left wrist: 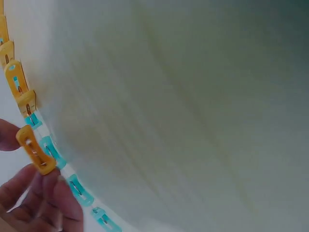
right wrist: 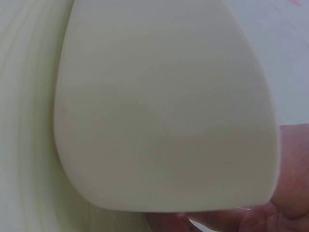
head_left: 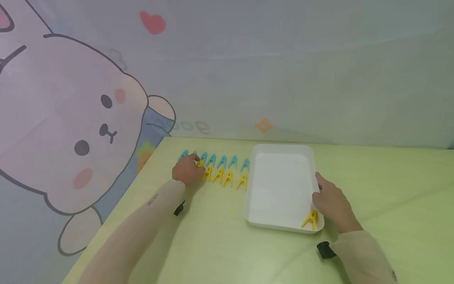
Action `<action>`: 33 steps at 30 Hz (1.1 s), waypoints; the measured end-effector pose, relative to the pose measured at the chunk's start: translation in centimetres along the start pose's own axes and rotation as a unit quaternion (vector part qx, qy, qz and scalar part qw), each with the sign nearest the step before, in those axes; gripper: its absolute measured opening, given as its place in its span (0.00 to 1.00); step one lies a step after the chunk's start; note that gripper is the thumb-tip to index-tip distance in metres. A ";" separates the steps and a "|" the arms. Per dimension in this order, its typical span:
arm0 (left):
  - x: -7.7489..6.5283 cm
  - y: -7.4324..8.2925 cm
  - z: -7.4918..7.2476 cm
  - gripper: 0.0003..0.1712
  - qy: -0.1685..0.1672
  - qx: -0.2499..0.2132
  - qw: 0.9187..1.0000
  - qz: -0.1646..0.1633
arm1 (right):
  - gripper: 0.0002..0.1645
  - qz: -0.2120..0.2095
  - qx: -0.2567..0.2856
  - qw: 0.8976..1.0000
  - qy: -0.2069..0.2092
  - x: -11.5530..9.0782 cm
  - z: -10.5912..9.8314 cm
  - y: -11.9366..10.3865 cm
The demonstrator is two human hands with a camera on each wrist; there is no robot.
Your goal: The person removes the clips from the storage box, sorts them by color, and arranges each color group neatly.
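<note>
My left hand point(head_left: 188, 170) is at the left end of two rows of clothespins, pinching a yellow clothespin point(left wrist: 36, 150) between thumb and fingers. Just behind it runs a row of blue clothespins point(head_left: 222, 161). To its right, several more yellow clothespins point(head_left: 228, 178) lie in a line. A white tray point(head_left: 283, 173) stands right of the rows, and my right hand point(head_left: 333, 203) grips its right rim. One yellow clothespin point(head_left: 312, 219) lies in the tray's near right corner. The right wrist view is mostly filled by the tray's wall point(right wrist: 169, 121), with fingers partly hidden at its edge.
The table point(head_left: 220, 236) has a light green-yellow cover. Behind it hangs a pale backdrop point(head_left: 301, 79), and a cartoon rabbit point(head_left: 95, 130) is printed on its left part. The table's left edge runs diagonally beside the left arm.
</note>
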State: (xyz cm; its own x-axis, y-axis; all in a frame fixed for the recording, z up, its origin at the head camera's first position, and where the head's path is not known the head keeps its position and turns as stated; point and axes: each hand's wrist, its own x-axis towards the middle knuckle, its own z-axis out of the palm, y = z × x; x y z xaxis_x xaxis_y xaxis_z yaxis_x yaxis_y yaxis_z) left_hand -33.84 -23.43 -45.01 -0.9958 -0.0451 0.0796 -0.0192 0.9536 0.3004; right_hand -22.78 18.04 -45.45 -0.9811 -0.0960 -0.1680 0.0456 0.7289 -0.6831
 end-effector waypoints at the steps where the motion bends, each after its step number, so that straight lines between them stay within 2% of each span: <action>1: 0.0 0.0 0.1 0.25 -0.007 0.006 1.000 -0.003 | 0.39 -0.001 -0.002 1.000 0.001 0.0 0.0 0.1; 7: 0.1 -0.1 0.3 0.24 -0.032 0.039 0.999 -0.013 | 0.39 -0.004 -0.003 1.000 0.003 -0.1 0.0 0.0; 19: -0.7 1.3 -0.8 0.27 -0.058 0.046 0.997 -0.034 | 0.39 0.001 0.006 1.000 -0.005 -0.1 0.1 0.2; 28: -0.6 2.5 -1.3 0.31 -0.024 0.048 0.998 -0.013 | 0.39 0.001 0.011 1.000 0.001 -0.3 0.0 0.5; 33: -1.2 3.9 -1.7 0.29 0.026 0.014 1.000 0.010 | 0.39 0.000 0.012 1.000 0.003 0.1 0.2 0.5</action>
State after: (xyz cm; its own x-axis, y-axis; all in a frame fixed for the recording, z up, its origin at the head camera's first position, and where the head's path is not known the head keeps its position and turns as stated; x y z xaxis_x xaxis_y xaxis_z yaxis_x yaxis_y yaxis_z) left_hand -32.61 -20.16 -42.31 -0.9901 -0.0410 0.1344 -0.0030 0.9623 0.2719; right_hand -22.82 18.23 -45.95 -0.9821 -0.0927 -0.1637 0.0495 0.7121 -0.7003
